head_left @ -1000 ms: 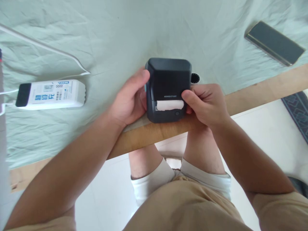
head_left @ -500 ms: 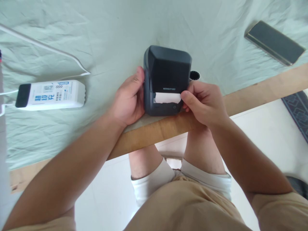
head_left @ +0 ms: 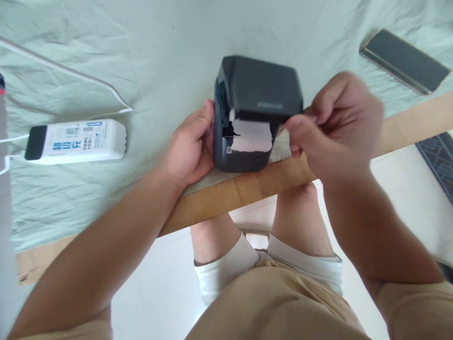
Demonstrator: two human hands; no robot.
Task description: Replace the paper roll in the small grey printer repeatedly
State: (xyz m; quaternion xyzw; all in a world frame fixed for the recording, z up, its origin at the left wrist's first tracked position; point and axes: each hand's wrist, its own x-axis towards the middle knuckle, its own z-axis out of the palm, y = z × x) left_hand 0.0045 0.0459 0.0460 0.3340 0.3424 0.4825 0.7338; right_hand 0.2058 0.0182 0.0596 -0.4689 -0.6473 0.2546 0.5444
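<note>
A dark label printer stands near the table's front edge. Its lid is tilted up, so a gap shows between lid and body. White label paper with a ragged edge comes out of that gap and lies over the front. My left hand is wrapped round the printer's left side, thumb along the wall. At the lid's lower right corner, my right hand has its thumb and fingers pinched together; motion blurs it, and its exact grip is partly hidden.
To the left lies a white power strip with a black end and a white cable. A dark phone rests at the far right. Pale green cloth covers the table, whose wooden edge runs above my knees.
The printer's lid has swung upward from its closed position, baring more of the label paper. My right hand has risen and shifted right; my left hand stays on the printer.
</note>
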